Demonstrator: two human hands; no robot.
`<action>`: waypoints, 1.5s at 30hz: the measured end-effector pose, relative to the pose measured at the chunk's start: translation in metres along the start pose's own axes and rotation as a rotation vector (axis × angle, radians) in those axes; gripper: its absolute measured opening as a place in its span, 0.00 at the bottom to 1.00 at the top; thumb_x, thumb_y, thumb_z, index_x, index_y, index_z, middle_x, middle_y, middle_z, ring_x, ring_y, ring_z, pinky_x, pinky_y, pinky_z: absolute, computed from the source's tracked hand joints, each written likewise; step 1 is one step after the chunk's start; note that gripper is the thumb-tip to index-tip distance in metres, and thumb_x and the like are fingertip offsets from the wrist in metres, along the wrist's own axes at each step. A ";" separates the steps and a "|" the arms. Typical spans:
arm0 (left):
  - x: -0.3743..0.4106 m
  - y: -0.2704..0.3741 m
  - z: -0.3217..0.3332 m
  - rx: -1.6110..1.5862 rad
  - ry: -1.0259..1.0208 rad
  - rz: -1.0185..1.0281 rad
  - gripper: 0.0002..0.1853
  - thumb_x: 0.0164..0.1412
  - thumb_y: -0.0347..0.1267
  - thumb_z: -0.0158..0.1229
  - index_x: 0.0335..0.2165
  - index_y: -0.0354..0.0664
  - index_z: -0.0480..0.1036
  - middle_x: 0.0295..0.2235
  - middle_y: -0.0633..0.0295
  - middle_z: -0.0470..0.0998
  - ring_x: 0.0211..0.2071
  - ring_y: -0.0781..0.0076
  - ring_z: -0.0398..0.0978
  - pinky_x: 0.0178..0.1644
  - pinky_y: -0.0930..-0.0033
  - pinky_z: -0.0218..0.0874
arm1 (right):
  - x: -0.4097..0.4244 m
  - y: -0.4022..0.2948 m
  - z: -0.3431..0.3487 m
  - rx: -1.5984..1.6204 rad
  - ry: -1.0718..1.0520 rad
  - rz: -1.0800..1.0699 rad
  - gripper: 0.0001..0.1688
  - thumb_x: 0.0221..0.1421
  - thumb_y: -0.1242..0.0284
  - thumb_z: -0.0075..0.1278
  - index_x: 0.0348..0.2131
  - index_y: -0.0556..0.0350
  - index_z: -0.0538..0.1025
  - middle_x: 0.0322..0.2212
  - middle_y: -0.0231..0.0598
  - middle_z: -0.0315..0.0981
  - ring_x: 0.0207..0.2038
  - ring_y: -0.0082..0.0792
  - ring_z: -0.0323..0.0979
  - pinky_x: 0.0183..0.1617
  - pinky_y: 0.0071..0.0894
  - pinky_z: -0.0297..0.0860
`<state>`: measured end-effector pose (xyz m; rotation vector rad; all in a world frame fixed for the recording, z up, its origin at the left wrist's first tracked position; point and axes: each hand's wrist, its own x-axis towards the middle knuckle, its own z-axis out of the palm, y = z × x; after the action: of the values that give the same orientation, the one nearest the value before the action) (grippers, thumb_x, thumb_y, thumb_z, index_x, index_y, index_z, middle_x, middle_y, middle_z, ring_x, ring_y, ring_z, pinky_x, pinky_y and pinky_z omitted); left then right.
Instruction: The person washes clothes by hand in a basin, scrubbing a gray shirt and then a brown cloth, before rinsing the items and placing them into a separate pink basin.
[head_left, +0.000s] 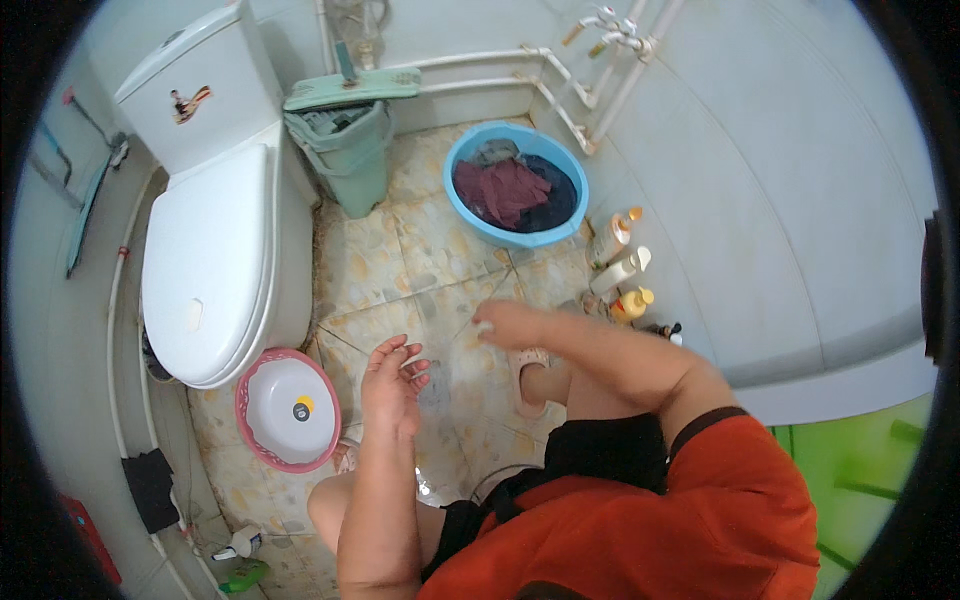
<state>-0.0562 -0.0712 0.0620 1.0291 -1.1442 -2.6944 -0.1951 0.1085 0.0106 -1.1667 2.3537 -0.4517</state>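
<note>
My left hand (395, 382) is raised above the tiled floor, palm up, its fingers loosely curled and apart, holding nothing. To its right my right hand (510, 324) hangs in the air, blurred, with its fingers mostly hidden, so its grip does not show. Beyond both hands, a blue plastic basin (459, 202) holds wet clothes, with a maroon cloth (510, 191) on top of dark fabric. A pink-rimmed plastic basin (289, 409) with a white inside stands left of my left hand, with a round sticker on its bottom.
At the left is a white toilet (206, 262). A green trash bin (352, 165) stands beside it, with a green mop head (352, 86) over it. Several pump bottles (616, 271) line the right wall, below taps (611, 34). White pipes (480, 60) run along the back wall.
</note>
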 end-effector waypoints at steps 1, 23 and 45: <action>-0.001 0.002 -0.004 0.016 0.000 0.001 0.11 0.51 0.29 0.45 0.36 0.42 0.62 0.30 0.62 0.69 0.26 0.73 0.66 0.28 0.75 0.58 | 0.000 0.007 -0.013 0.035 0.046 0.014 0.15 0.42 0.68 0.44 0.32 0.58 0.71 0.32 0.49 0.67 0.37 0.47 0.64 0.41 0.40 0.61; 0.027 -0.038 -0.044 0.273 0.288 0.034 0.09 0.50 0.27 0.45 0.34 0.42 0.61 0.28 0.59 0.67 0.25 0.69 0.66 0.26 0.73 0.57 | -0.035 0.173 0.007 0.176 0.312 0.557 0.23 0.43 0.67 0.46 0.39 0.61 0.67 0.41 0.53 0.60 0.44 0.46 0.60 0.48 0.36 0.57; 0.067 -0.025 -0.041 0.066 0.377 -0.243 0.09 0.51 0.28 0.46 0.34 0.41 0.62 0.27 0.61 0.68 0.25 0.69 0.66 0.27 0.72 0.58 | 0.206 0.308 0.037 -0.062 -0.194 0.391 0.21 0.47 0.67 0.36 0.43 0.48 0.67 0.41 0.49 0.63 0.41 0.45 0.64 0.47 0.35 0.59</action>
<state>-0.0788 -0.0974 -0.0134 1.6963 -1.1009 -2.4757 -0.4842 0.1183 -0.2236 -0.7105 2.3585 -0.1243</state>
